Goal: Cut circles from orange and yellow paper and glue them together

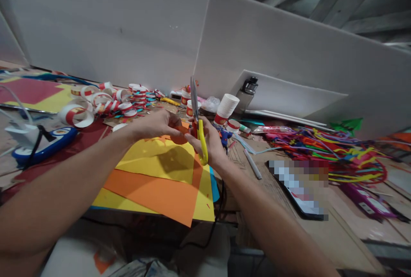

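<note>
My right hand [210, 138] is closed on a pair of scissors [201, 135] with yellow handles, blades pointing up. Between my two hands is a small orange paper piece [178, 138]. My left hand [162, 123] pinches this piece from the left, and fingertips of my right hand reach its other edge. Below them lie yellow paper sheets [144, 157] and an orange sheet [154, 191], overlapping at the table's front edge.
Cut paper-cup rings [99, 101] pile up at the left, near a blue power strip [48, 144]. Stacked paper cups [227, 108] and a bottle [247, 93] stand behind. To the right lie a grey marker [253, 164], a phone [297, 191] and colourful pipe cleaners [334, 148].
</note>
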